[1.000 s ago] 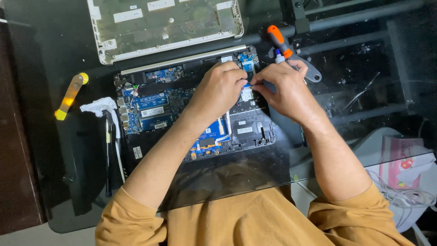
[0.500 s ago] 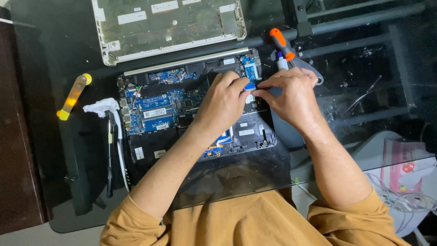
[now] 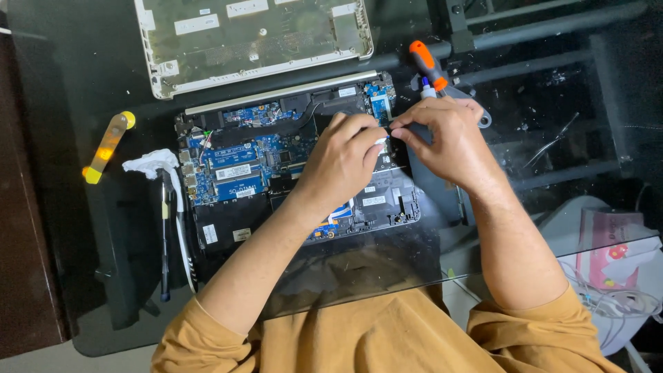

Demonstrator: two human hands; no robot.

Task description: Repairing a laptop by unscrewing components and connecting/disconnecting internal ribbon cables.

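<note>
Two hands meet over the opened laptop [image 3: 276,166] at frame centre.
Left hand [image 3: 342,162] and right hand [image 3: 449,138] pinch a small white part [image 3: 381,141]; laptop's long axis runs left-right.

A mustard-yellow top is worn, seen from above along the lower edge of the view. Its fabric is plain, with no print or pattern, and soft folds are seen across the chest and at the shoulders. The sleeves are short or pushed up: the left sleeve [image 3: 190,331] is ended above the elbow, and the right sleeve [image 3: 545,324] likewise, with a gathered, creased hem. Both forearms are left bare. The left hand [image 3: 342,162] and right hand [image 3: 449,141] are bare too; no rings, watch or gloves are seen.
</note>
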